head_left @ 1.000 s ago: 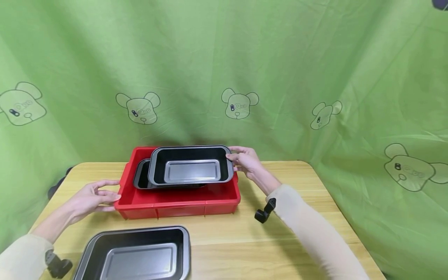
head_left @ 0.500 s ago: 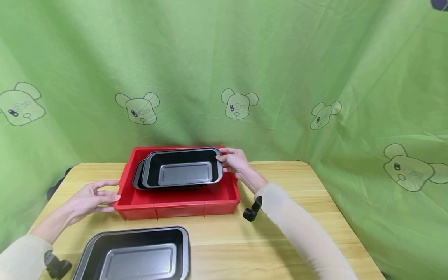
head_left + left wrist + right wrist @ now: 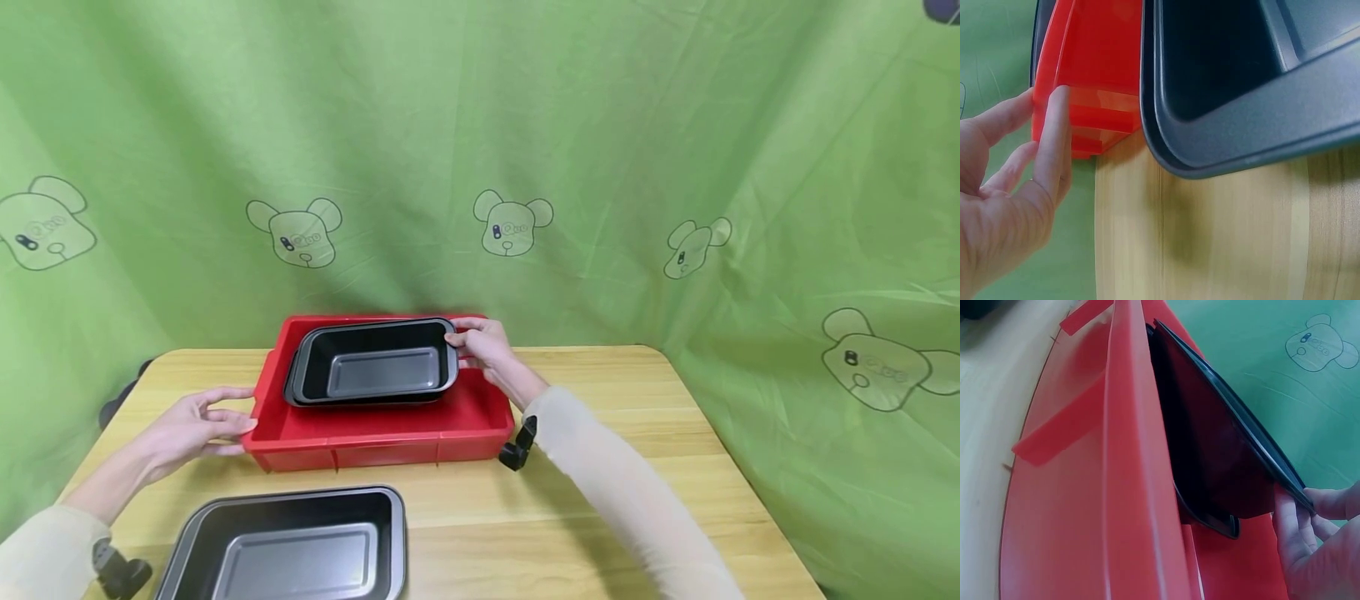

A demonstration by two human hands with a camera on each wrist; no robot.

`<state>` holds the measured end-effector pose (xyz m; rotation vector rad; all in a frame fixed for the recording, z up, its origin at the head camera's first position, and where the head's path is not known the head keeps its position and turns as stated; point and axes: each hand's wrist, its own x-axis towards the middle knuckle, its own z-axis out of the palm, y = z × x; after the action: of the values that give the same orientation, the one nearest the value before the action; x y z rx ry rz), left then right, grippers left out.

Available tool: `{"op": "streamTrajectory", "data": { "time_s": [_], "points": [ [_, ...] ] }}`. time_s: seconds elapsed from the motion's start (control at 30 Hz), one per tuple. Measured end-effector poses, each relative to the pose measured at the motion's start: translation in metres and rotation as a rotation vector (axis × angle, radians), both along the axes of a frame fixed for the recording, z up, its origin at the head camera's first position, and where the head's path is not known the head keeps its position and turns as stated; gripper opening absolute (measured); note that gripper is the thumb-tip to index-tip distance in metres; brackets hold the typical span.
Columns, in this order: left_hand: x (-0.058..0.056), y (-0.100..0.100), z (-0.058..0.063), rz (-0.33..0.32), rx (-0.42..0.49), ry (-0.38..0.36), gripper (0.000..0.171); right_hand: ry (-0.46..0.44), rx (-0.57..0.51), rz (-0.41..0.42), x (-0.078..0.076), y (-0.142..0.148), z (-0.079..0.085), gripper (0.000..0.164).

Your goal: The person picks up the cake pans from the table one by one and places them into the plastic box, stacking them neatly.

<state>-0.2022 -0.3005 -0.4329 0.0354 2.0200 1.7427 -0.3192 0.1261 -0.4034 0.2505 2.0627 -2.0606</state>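
My right hand pinches the right end of the rim of a dark loaf pan. This pan is over another dark loaf pan, mostly hidden beneath it, inside a red plastic bin. In the right wrist view the held loaf pan tilts, its gripped end raised above the lower one. My left hand touches the bin's left end with fairly straight, spread fingertips; the left wrist view shows these fingers against the red wall.
A larger dark baking pan sits on the wooden table in front of the bin, near the left forearm. A green curtain with printed bear heads hangs close behind and beside the table.
My right hand has moved left and slightly down with the loaf pan, bringing it nearly over the lower pan. The left hand and the bin have hardly moved.
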Motion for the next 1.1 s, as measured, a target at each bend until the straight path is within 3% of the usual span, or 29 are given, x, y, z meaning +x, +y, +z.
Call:
{"op": "streamTrajectory", "data": {
  "time_s": [0.53, 0.77, 1.1],
  "points": [
    [0.0, 0.0, 0.0, -0.007, -0.012, 0.005, 0.083, -0.035, 0.042, 0.004, -0.005, -0.013, -0.011, 0.037],
    [0.0, 0.0, 0.0, -0.006, -0.006, 0.003, 0.082, -0.067, 0.039, 0.052, -0.011, -0.007, -0.02, 0.04],
    [-0.001, -0.001, -0.002, 0.0, -0.006, 0.003, 0.082, -0.069, 0.137, 0.101, -0.013, -0.005, -0.02, 0.042]
  ]
}}
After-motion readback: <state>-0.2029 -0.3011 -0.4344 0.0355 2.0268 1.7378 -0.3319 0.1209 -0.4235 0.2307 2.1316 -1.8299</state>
